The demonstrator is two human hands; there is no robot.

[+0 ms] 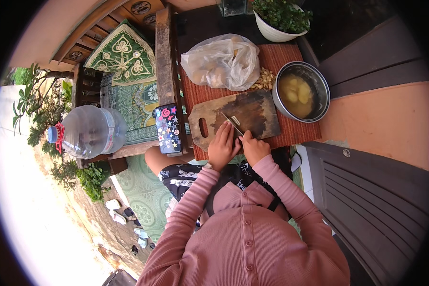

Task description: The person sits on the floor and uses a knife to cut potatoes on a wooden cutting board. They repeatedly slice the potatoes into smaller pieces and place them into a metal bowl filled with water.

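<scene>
My right hand grips a kitchen knife by its handle, which the fingers mostly hide. Its blade lies across a wooden cutting board that has a dark wet stain and a slotted handle hole. My left hand is low on the board, its fingertips holding down a pale piece, apparently potato, against the blade's left side. Cut pale sticks lie just beyond the blade. To the right stands a metal pot holding peeled potatoes in cloudy water.
Behind the board are a clear plastic bag of potatoes and a heap of peelings on a red woven mat. A potted plant stands farther back. At left, a patterned phone rests on the bench arm near a large water bottle.
</scene>
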